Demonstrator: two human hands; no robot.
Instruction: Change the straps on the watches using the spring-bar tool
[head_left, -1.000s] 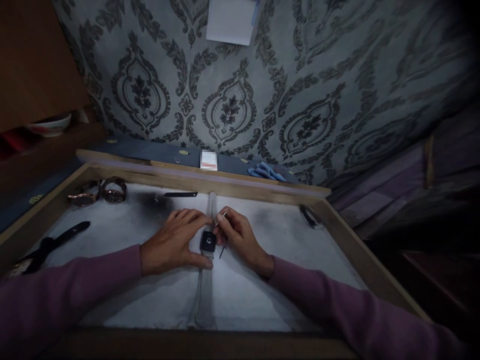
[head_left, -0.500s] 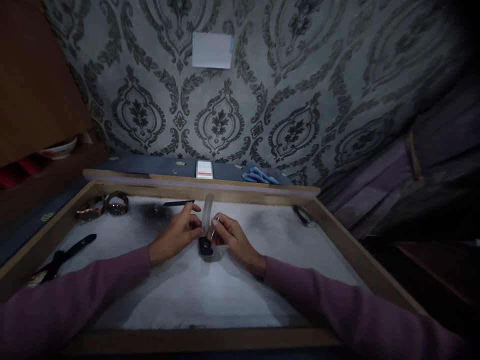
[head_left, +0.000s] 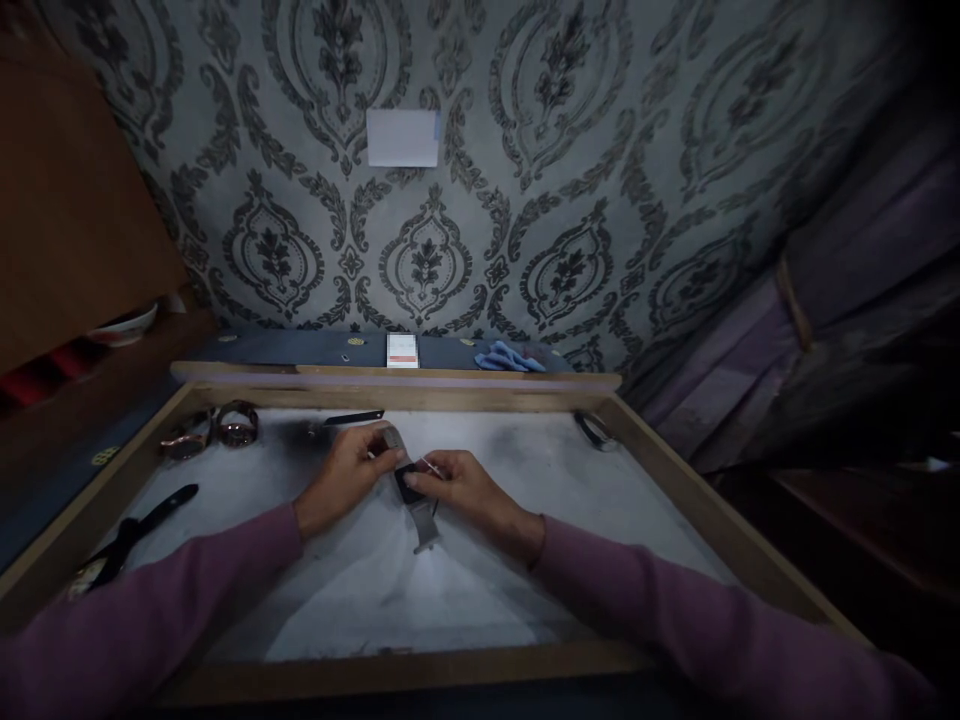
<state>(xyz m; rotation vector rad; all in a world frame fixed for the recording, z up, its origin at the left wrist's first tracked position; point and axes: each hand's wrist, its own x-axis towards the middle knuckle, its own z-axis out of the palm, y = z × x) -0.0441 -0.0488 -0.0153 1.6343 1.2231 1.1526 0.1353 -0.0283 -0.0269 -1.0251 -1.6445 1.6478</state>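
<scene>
A wristwatch with a dark square case [head_left: 406, 487] and a grey strap [head_left: 424, 524] is held between both hands above the white work surface. My left hand [head_left: 351, 470] is closed, thumb and fingers pinching the strap's upper part. My right hand [head_left: 469, 492] is closed too, its thumb pressing on the dark case. A thin, light metal tool [head_left: 430, 467] sticks out from between the right fingers; its exact kind is unclear. The lower strap hangs free toward me, and the fingers partly cover the case.
A wooden rim [head_left: 405, 662] surrounds the white surface [head_left: 337, 610]. At its left lie two watches, one a bracelet watch [head_left: 238, 425], and a black-strap watch [head_left: 135, 530]. A dark strip [head_left: 354, 417] lies behind my left hand, another watch [head_left: 595, 431] at right. Beyond stand a phone [head_left: 402, 351] and blue cloth [head_left: 508, 356].
The watch has been lifted and tilted, its lower strap now hanging into view. My left hand has closed on the upper strap; my right thumb has moved onto the case. The view has tipped upward.
</scene>
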